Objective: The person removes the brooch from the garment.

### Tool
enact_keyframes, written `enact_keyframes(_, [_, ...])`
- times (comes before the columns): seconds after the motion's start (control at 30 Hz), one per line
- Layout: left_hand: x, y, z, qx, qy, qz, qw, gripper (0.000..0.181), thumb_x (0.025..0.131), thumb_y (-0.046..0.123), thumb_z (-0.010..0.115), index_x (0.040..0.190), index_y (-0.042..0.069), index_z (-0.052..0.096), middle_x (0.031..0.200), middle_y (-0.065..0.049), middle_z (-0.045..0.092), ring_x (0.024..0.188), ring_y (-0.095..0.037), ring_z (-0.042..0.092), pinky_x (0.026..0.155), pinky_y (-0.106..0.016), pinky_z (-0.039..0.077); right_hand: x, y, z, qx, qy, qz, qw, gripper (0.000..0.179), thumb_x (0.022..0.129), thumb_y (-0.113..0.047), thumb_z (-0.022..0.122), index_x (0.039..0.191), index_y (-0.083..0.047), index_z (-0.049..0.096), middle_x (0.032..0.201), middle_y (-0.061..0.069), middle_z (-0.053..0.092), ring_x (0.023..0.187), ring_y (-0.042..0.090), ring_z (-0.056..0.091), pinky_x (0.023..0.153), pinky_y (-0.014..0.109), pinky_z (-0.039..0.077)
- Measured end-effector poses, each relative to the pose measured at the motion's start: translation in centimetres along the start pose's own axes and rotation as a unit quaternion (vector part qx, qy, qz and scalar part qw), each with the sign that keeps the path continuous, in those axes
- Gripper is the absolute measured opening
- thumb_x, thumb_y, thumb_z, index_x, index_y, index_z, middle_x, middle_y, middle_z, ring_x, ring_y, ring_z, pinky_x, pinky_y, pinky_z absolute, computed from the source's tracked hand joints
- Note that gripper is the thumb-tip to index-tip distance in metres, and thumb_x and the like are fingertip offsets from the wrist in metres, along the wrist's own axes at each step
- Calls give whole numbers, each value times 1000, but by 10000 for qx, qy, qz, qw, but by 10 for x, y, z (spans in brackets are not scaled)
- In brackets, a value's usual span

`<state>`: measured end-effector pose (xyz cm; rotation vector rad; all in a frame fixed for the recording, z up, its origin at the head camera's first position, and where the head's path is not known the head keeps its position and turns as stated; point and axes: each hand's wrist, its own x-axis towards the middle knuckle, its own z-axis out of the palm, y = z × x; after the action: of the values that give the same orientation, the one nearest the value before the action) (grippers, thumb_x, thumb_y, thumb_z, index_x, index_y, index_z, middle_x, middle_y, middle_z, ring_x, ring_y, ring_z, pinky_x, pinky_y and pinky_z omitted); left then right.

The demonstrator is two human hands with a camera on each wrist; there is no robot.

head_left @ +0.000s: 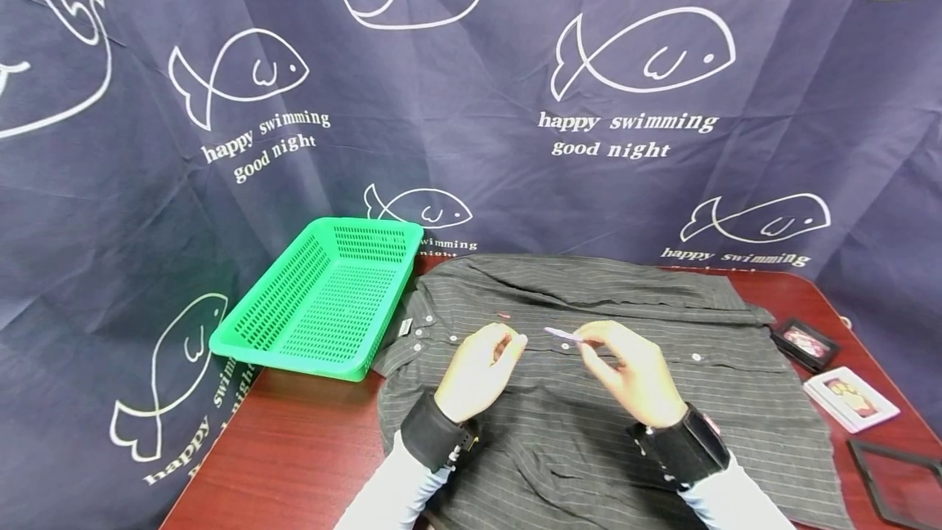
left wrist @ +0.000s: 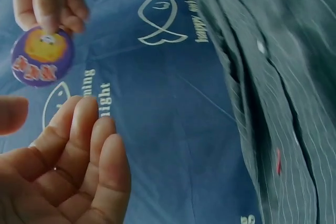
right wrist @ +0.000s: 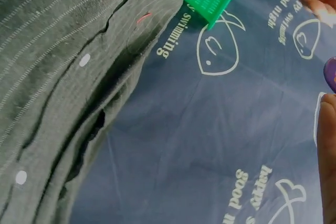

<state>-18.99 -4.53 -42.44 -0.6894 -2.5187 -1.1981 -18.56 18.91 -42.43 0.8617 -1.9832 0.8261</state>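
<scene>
My right hand pinches a round purple badge at its edge, between thumb and fingers. A yellow figure and reddish lettering show on its face in the left wrist view; in the head view the badge is nearly edge-on. To its left is my left hand, with loosely bent fingers, the thumb apart from them and nothing held. Below both hands a dark grey pinstriped shirt with white buttons lies spread on the table. A small red mark shows on its front, just beyond the left hand.
A green plastic basket stands at the table's left. Along the right edge lie a black-framed picture, a white-edged picture card and a bare black frame. The table is reddish brown, with a fish-print curtain behind.
</scene>
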Motion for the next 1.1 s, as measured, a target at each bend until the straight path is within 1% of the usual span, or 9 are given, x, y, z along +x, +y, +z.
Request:
enact_keyframes(0.1, [-3,-5,2,516,170,516,9972,18,98,27,57,102,11,67,93,-2,66,88,-14,63,81,-30,51,-6,5,-9,52,90,524,9986,7,86,-8,70,92,-7,71,88,3,71,79,2,62,79,7,46])
enact_keyframes(0.2, [-5,-10,3,866,261,830,9924,31,97,28,59,120,8,62,114,-7,66,109,-21,62,95,-36,48,-13,8,-20,86,140,1102,9938,28,70,10,75,90,-8,71,85,4,71,79,-7,60,75,6,45])
enact_keyframes(0.33, [-9,-18,2,1271,131,815,9884,57,96,35,58,144,8,45,140,-12,54,132,-27,51,109,-41,41,-23,12,-34,337,365,1884,9808,28,70,15,75,88,-7,71,82,-2,70,77,-14,59,72,5,44])
enact_keyframes(0.5, [-15,-33,1,1704,-153,844,9816,72,93,43,60,151,9,34,151,-14,43,142,-36,38,113,-50,36,-36,16,-56,-14,420,2978,9537,17,76,6,75,88,-5,70,75,-25,62,69,-16,57,69,3,42])
enact_keyframes(0.57, [-19,-40,0,1935,-335,853,9768,78,91,46,61,153,9,31,154,-16,39,143,-40,34,114,-53,34,-43,19,-66,-206,382,3256,9445,14,78,3,74,88,-4,69,73,-30,58,67,-17,55,67,3,41])
enact_keyframes(0.67, [-28,-48,-1,2301,-668,756,9679,86,89,51,62,155,8,26,157,-18,33,144,-46,29,114,-56,31,-56,25,-81,-326,348,3587,9322,11,81,0,73,88,-4,66,72,-33,56,67,-18,54,65,2,40])
enact_keyframes(0.77, [-36,-54,-5,2544,-986,484,9608,90,86,56,63,155,11,26,158,-18,31,143,-51,28,112,-59,32,-68,32,-95,-406,387,3766,9247,10,83,-2,72,87,-7,64,71,-34,56,66,-18,53,62,3,40])
enact_keyframes(1.0, [-44,-58,-14,2619,-1801,-198,9479,94,80,63,65,153,14,33,159,-16,31,143,-51,27,110,-61,32,-95,50,-125,-252,613,3934,9170,26,82,5,70,83,-21,65,69,-36,58,63,-19,55,59,3,40])
enact_keyframes(1.1, [-44,-60,-16,2568,-2271,-481,9382,95,79,65,63,153,15,32,160,-16,28,144,-50,25,111,-61,31,-104,57,-139,-351,622,4223,9036,31,85,1,70,80,-29,64,67,-39,58,62,-22,56,56,3,40])
